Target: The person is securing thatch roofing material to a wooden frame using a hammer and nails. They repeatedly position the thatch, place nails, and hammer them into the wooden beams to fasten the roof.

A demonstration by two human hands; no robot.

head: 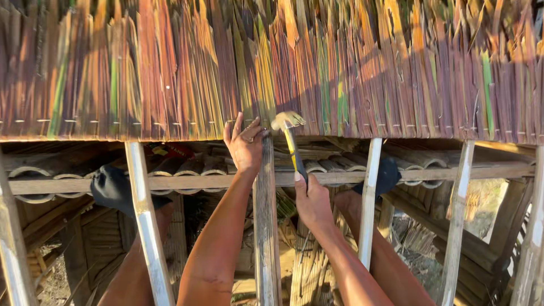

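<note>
My left hand (244, 143) rests at the lower edge of the thatch layer of dried leaf strips (170, 73), fingers pinched there above an upright wooden rafter (265, 215); what it pinches is too small to see. My right hand (310, 199) grips the black and yellow handle of a claw hammer (290, 136), whose metal head is raised just right of the left fingers, close under the thatch edge.
Pale sloping rafters (148, 226) (369, 198) (458, 226) run down the frame. A horizontal wooden beam (187, 182) with split bamboo halves (45, 167) lies below. My legs and dark shoes (110, 187) brace on it. Ground and stacked bamboo lie far below.
</note>
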